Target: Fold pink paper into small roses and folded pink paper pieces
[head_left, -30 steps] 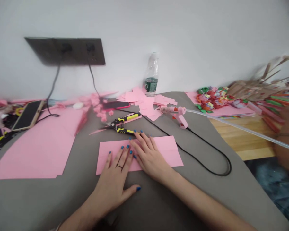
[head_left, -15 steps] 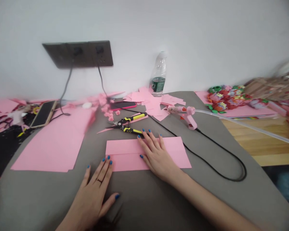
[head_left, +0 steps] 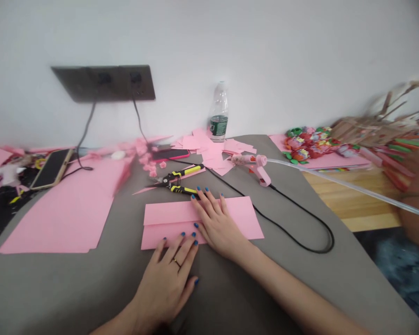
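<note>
A folded pink paper sheet [head_left: 160, 218] lies on the grey table cover [head_left: 73, 288] in front of me. My right hand [head_left: 216, 223] rests flat on the middle of the sheet, fingers spread. My left hand [head_left: 169, 279] lies flat on the cover just below the sheet, its fingertips touching the sheet's near edge. Both hands hold nothing. Black and yellow snips [head_left: 176, 181] lie just beyond the sheet.
A pink glue gun [head_left: 253, 164] with a black cord [head_left: 310, 223] lies to the right. Large pink sheets [head_left: 70, 204] lie at left, near a phone [head_left: 50, 168]. A red phone [head_left: 171, 153], paper squares [head_left: 212, 149] and a bottle [head_left: 219, 111] stand by the wall. Paper flowers [head_left: 310, 142] sit at right.
My left hand slid off the sheet toward me and to the left, then came back right so its fingertips meet the sheet's near edge. My right hand stayed flat on the paper.
</note>
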Motion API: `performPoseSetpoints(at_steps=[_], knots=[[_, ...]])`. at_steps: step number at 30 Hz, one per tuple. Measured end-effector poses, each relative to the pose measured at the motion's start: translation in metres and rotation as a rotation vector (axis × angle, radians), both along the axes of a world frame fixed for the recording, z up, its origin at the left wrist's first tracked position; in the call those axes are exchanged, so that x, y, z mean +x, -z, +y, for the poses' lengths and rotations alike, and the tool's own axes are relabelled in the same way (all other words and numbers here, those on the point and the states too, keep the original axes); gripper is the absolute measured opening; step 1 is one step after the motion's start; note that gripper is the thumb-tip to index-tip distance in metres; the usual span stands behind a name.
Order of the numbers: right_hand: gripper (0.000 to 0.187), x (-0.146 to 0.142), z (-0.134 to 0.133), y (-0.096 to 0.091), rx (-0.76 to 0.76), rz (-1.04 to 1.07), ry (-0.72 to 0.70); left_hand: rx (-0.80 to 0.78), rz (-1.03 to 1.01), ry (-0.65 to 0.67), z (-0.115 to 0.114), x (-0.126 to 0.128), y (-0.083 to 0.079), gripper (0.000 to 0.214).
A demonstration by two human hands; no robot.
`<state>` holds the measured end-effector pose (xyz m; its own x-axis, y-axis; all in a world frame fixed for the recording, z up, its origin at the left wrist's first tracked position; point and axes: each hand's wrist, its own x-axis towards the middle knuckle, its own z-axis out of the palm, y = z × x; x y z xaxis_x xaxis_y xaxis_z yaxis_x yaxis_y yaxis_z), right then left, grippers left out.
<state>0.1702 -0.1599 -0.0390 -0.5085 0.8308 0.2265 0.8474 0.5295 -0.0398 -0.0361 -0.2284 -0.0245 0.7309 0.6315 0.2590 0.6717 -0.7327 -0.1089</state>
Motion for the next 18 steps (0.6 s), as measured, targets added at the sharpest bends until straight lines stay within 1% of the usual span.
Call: performPoseSetpoints(at_steps=[2, 4, 6, 7, 10, 14, 16, 18], knots=[[0.058, 0.0, 0.0, 0.0, 0.007, -0.005, 0.004, 0.029, -0.013, -0.033, -0.004, -0.012, -0.001, 0.053], [0.058, 0.0, 0.0, -0.001, 0.01, -0.007, 0.001, 0.044, -0.022, -0.078, -0.008, -0.026, -0.002, 0.068], [0.059, 0.0, 0.0, -0.001, 0.011, -0.004, 0.002, 0.05, -0.018, -0.142, -0.013, -0.041, -0.002, 0.081], [0.059, 0.0, 0.0, -0.001, 0.011, -0.002, 0.004, 0.05, -0.009, -0.179, -0.017, -0.048, -0.001, 0.084], [0.058, 0.0, 0.0, -0.001, 0.009, -0.001, 0.004, 0.035, 0.011, -0.281, -0.027, -0.064, 0.005, 0.086], [0.058, -0.001, -0.001, 0.0, 0.001, -0.006, 0.01, 0.019, 0.012, -0.36, -0.041, -0.076, 0.014, 0.084], [0.058, -0.001, -0.001, 0.0, -0.006, -0.013, 0.011, 0.022, 0.019, -0.38, -0.045, -0.079, 0.013, 0.083], [0.059, -0.001, -0.001, -0.001, -0.014, -0.018, 0.016, 0.036, 0.023, -0.379, -0.045, -0.081, 0.006, 0.075]])
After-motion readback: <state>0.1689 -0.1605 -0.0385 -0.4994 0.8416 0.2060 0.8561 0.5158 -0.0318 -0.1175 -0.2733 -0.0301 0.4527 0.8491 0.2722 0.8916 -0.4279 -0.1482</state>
